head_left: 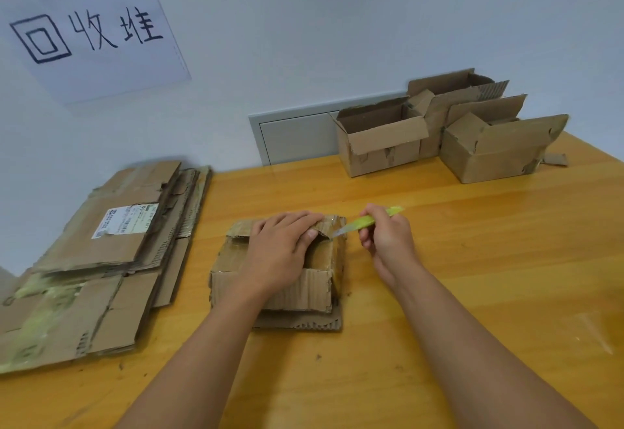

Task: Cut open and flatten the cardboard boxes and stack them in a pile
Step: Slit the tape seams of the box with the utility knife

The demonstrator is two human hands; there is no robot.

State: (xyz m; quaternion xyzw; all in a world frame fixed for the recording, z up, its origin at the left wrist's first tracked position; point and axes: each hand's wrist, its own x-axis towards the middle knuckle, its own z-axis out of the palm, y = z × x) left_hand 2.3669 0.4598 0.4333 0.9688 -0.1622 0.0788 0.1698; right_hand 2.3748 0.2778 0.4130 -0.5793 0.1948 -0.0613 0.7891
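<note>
A small worn cardboard box (304, 288) stands open in the middle of the wooden table (472, 259). My left hand (280, 253) grips its far wall, fingers over the outside and thumb inside. My right hand (388, 239) holds a yellow-green utility knife (368, 220); the blade tip touches the box's far right corner. A pile of flattened cardboard (94, 266) lies at the left, the top sheet bearing a white label.
Three open cardboard boxes (381, 138) (452, 100) (499, 148) stand at the back right of the table. On the wall at upper left hangs a paper sign (91, 29) with handwritten characters. A grey wall panel (293, 138) sits behind the table.
</note>
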